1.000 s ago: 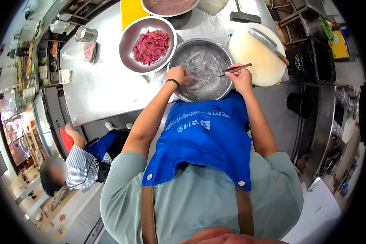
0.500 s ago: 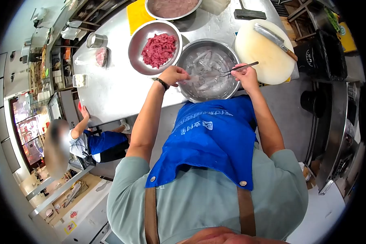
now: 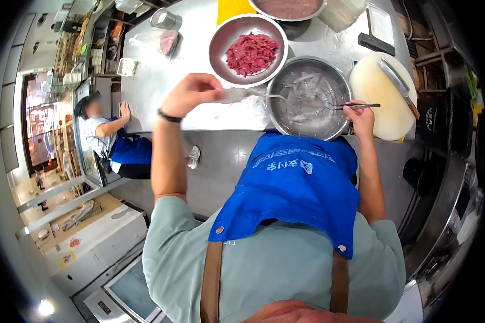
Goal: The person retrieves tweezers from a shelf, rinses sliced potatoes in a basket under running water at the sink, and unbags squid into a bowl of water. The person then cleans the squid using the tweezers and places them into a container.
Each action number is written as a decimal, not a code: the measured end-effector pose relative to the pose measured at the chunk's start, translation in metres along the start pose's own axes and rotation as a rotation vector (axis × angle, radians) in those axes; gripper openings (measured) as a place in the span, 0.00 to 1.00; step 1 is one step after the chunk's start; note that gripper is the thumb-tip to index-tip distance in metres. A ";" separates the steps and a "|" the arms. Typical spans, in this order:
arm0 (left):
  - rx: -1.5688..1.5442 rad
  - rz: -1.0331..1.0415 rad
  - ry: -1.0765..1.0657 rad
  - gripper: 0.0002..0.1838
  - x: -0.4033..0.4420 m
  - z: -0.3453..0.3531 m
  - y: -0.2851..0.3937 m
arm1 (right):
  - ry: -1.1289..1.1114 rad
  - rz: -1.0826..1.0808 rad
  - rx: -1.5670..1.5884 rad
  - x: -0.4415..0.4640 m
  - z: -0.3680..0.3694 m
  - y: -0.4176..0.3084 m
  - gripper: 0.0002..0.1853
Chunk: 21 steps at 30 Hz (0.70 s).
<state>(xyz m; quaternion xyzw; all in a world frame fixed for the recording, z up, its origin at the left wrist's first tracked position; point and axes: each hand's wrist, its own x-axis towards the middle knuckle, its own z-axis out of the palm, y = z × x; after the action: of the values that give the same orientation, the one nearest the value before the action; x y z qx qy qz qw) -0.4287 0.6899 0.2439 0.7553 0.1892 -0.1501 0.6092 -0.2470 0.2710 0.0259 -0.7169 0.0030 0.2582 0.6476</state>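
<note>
Left hand (image 3: 191,97): thumb and fingers were pinched together on a pale strip (image 3: 236,96), blurred, which stretched rightward from them over the rim of a metal basin (image 3: 328,132). Right hand (image 3: 361,118): fingers were closed on a dark two-pronged tool (image 3: 369,105), its tips among translucent pieces (image 3: 306,102) left of that hand. A cutting board (image 3: 376,119) lay just to its right.

Over on the left there's room to reach across the table (image 3: 145,91); by the basin (image 3: 278,111), the meat bowl (image 3: 217,48) and cutting board (image 3: 383,110) crowd either side.
</note>
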 end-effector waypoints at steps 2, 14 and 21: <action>-0.016 -0.028 0.069 0.07 -0.028 -0.034 0.008 | 0.015 0.020 -0.006 0.001 -0.001 0.001 0.18; -0.204 -0.427 0.310 0.14 -0.009 -0.105 -0.156 | 0.014 0.025 -0.117 0.006 0.022 -0.023 0.17; -0.901 -0.386 0.671 0.10 0.074 -0.022 -0.291 | 0.017 -0.004 -0.160 0.003 0.037 -0.033 0.18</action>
<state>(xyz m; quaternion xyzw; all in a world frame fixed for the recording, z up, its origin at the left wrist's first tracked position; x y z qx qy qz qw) -0.5000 0.7729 -0.0361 0.3806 0.5505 0.0842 0.7383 -0.2466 0.3120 0.0538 -0.7686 -0.0135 0.2503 0.5886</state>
